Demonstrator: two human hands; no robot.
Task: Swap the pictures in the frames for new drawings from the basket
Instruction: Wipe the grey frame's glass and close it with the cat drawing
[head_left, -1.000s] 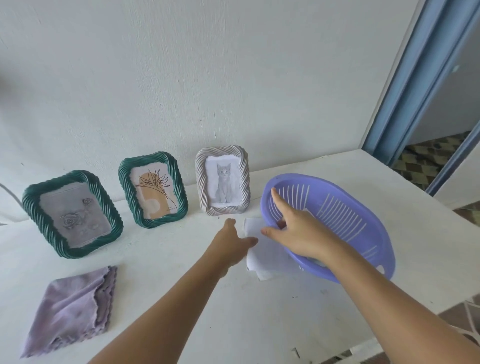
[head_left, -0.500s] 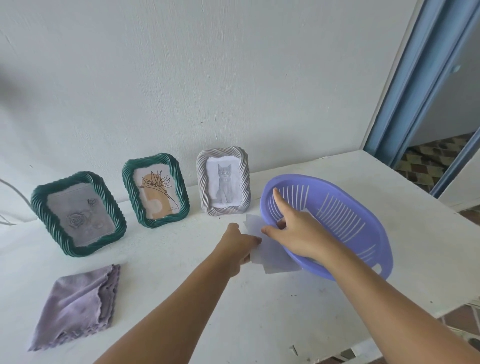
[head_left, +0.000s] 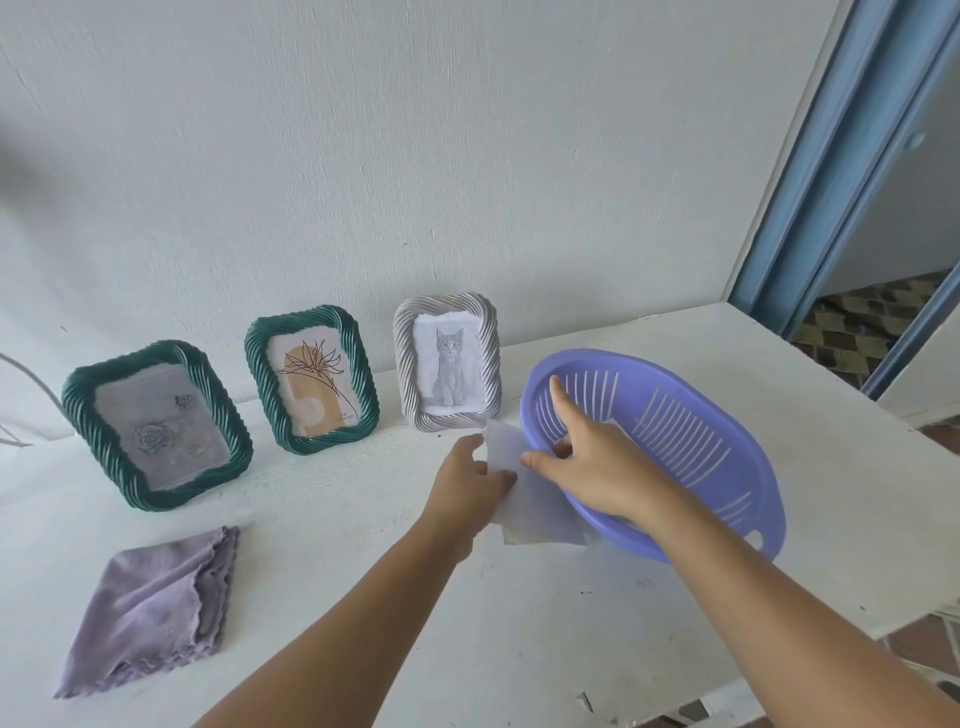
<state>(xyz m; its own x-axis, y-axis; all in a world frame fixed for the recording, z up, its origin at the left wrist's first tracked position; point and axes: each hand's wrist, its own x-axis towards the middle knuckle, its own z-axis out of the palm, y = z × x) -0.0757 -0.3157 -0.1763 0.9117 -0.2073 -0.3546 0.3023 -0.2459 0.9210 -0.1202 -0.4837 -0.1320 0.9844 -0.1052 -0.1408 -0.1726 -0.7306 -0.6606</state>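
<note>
Now left hand (head_left: 467, 480) pinches white sheets (head_left: 524, 512); right hand (head_left: 587, 467) clasps tilted purple basket (head_left: 727, 415) rim.

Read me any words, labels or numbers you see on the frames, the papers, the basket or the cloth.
Nothing can be read.
Middle green frame: a tiny line of print at the drawing's lower right, too small to read.
Left green frame, grey frame, basket, papers, cloth: no text visible.

A white textured wall (head_left: 363, 156) fills twelve o'clock behind a white painted table (head_left: 519, 623). At two o'clock stands a blue door frame (head_left: 831, 171), patterned floor tiles (head_left: 852, 322) beyond it.
</note>
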